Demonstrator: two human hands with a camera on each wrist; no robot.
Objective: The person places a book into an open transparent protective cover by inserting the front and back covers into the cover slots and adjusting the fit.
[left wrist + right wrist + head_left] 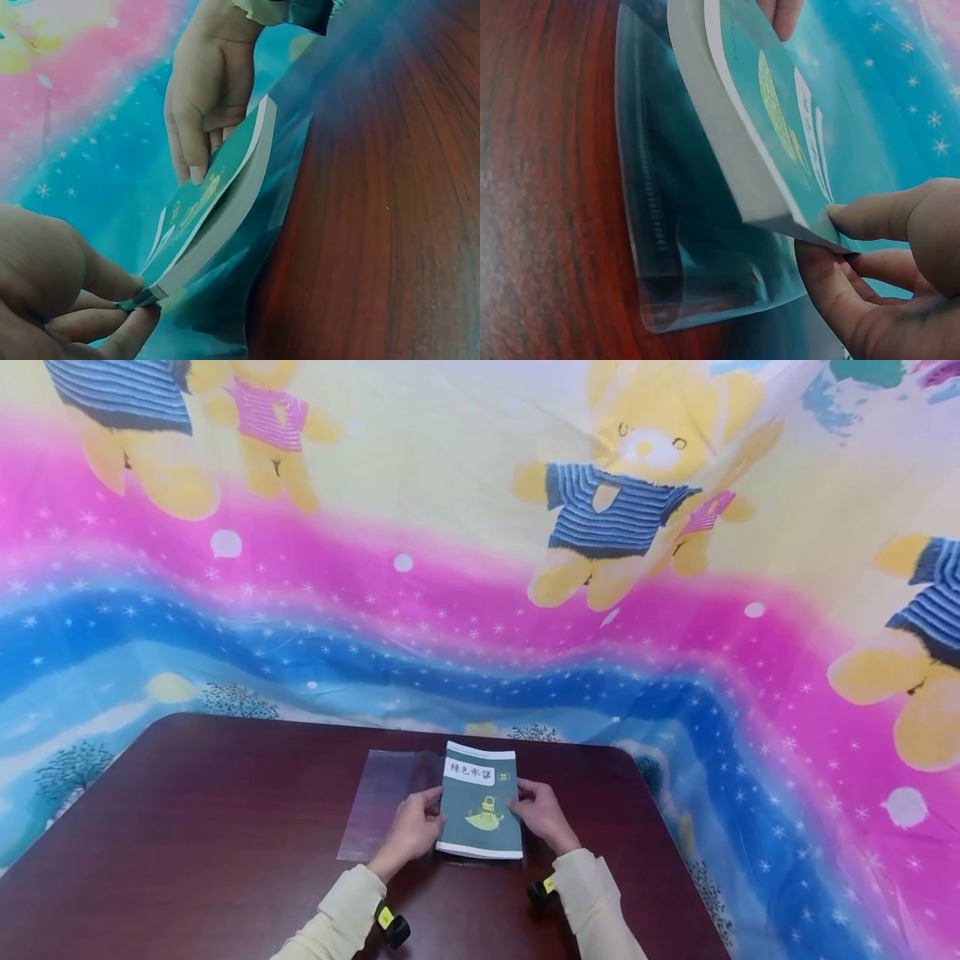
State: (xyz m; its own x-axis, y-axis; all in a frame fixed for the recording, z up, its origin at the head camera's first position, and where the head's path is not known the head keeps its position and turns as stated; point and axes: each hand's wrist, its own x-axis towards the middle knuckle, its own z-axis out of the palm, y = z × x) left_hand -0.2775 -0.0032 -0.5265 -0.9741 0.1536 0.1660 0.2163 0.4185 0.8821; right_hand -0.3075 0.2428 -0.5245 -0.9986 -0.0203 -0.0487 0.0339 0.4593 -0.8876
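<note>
A green paperback book (478, 795) with white page edges and a pale yellow drawing on its front is held tilted above the table. My left hand (411, 828) pinches its left edge, thumb on the front cover and fingers behind, as the left wrist view shows. On the opposite edge my right hand (549, 817) grips it between thumb and fingers, seen close up in the right wrist view. Below the book lies a clear plastic book cover (375, 802), spread out to the left; its folded flap (654, 300) shows under the book in the right wrist view.
The dark red-brown wooden table (225, 827) has rounded far corners. Behind and to the right of it hangs a cloth backdrop (465, 610) with printed bears. A black wrist device (393, 927) with a yellow label is on the left forearm, another (538, 892) on the right.
</note>
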